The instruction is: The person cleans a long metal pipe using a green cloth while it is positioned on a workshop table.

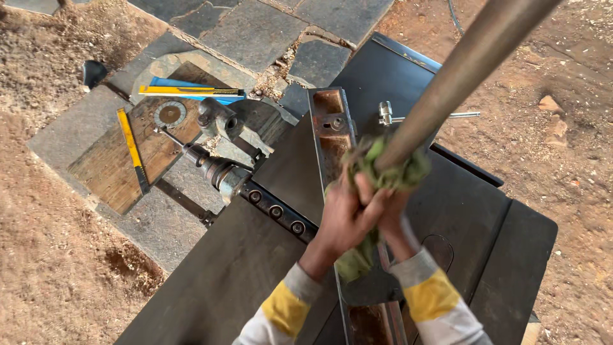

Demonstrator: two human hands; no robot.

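Two hands meet at the middle of the dark machine table [242, 268], both wrapped round one green cloth [391, 171] that is bunched about one long round pole [460, 70]. The left hand [345, 217] has its fingers curled tight and pressed together over the cloth; the right hand [391, 214] sits just beside it, touching it, fingers likewise closed on the cloth and the pole's lower end. The pole slants up and away to the upper right, out of view. More of the cloth hangs down between the two wrists. Two sleeves show, each grey-white with one yellow band [284, 310].

Under the hands runs one long rusty slot [332, 137] in the table, reaching toward the far edge. On the table's left edge sits one dark strip with three round bolts [276, 211], and beside that one metal spindle with a chuck [214, 167] pointing left. One shiny T-shaped key [391, 115] lies on the far part of the table, well apart from the hands.

On the stone slabs to the left lies one wooden board [143, 153] carrying one yellow square [131, 144] and one round disc [170, 114]. One blue and yellow bar [191, 91] rests near the board's far end. Sawdust-strewn earth [51, 255] surrounds everything.
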